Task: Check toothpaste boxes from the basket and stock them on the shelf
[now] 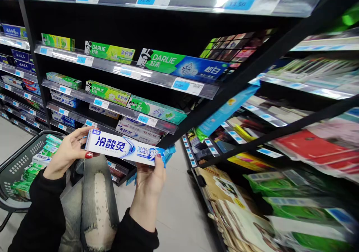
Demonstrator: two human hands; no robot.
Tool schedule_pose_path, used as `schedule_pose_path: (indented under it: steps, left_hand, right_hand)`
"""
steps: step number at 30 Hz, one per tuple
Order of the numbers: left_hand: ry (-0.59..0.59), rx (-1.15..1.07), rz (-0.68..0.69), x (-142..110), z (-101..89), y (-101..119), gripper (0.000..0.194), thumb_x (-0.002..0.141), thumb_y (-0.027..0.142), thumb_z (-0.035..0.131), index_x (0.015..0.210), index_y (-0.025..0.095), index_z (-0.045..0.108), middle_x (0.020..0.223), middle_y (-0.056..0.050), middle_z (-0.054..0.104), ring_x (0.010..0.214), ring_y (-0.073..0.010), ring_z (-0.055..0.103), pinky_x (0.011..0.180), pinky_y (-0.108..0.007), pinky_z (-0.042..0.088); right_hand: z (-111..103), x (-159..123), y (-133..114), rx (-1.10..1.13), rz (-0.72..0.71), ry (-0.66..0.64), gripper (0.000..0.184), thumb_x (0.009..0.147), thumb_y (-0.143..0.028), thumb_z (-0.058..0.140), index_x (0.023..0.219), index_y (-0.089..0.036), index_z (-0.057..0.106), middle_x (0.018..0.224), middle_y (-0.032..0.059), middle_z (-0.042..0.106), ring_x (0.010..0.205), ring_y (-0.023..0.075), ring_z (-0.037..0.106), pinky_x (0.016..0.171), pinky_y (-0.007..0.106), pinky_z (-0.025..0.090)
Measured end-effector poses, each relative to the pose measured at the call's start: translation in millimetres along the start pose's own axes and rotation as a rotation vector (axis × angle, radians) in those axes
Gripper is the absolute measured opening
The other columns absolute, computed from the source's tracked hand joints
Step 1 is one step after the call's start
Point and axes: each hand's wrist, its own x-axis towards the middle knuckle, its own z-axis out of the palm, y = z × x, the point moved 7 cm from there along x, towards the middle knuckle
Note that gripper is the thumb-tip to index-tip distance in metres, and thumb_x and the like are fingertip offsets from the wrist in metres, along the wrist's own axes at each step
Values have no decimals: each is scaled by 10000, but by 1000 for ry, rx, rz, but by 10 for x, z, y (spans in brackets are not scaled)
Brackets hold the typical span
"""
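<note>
Between my two hands is a white and blue toothpaste box [117, 149], its printed front turned up toward me and slanting down slightly to the right. My left hand [66, 151] grips its left end, thumb along the lower edge. At the other end my right hand [151, 179] holds it from below, with the thumb pressed on the front. Behind the box, similar white toothpaste boxes [137, 130] lie on a lower shelf. A dark shopping basket [9, 173] with several toothpaste boxes [30, 171] in it stands left of my knees.
Shelves ahead carry green Darlie boxes [109, 53] above clear price rails [126, 71]. To the right, a second rack holds green packets [297, 203], red packs [322, 143] and brown cardboard goods [221, 188]. A blue hanging strip [227, 111] juts out at the shelf corner.
</note>
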Motion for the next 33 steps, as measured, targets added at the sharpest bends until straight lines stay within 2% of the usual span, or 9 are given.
schedule_pose_path:
  steps: [3,9,13,19,24,33]
  left_hand:
    - [19,56,26,10,-18,4,678,500,50,864,1133,222,692,1292,-97,625,1156,-287,582,913,-363,538]
    - [61,126,36,29,-26,-11,637,490,22,854,1073,210,682,1178,-77,674,1072,-253,617,856,-322,526]
    - [47,166,46,66,-68,-45,644,474,24,874,1056,211,671,1122,-58,687,1060,-223,622,871,-296,509]
    - [50,189,45,87,-127,-73,657,462,39,887,1054,211,661,1127,-57,681,1075,-226,619,893,-304,498]
    - [60,205,47,64,-95,-45,655,464,56,886,1058,205,654,1123,-64,682,1087,-243,611,889,-315,498]
    - [64,210,50,45,-50,-5,642,466,61,891,1044,204,652,1104,-60,664,1015,-211,618,840,-299,522]
  right_hand:
    - [0,-16,-8,28,16,15,366,608,-372,771,906,-189,666,864,14,683,748,150,636,568,268,560]
    - [-8,-30,-83,3,-13,-4,364,612,-379,779,898,-187,661,832,1,672,719,136,633,534,239,554]
    - [-18,-49,-124,7,-31,14,380,598,-368,793,895,-180,648,802,-10,661,681,120,617,518,222,541]
    - [-2,-65,-122,16,-21,30,398,564,-364,796,874,-175,633,792,-8,660,678,124,611,505,219,531]
    - [13,-66,-111,26,-8,26,380,566,-363,789,861,-179,634,792,-11,658,686,127,614,524,226,532]
    - [10,-54,-56,21,26,38,396,597,-361,759,938,-191,652,886,12,676,771,154,634,568,257,547]
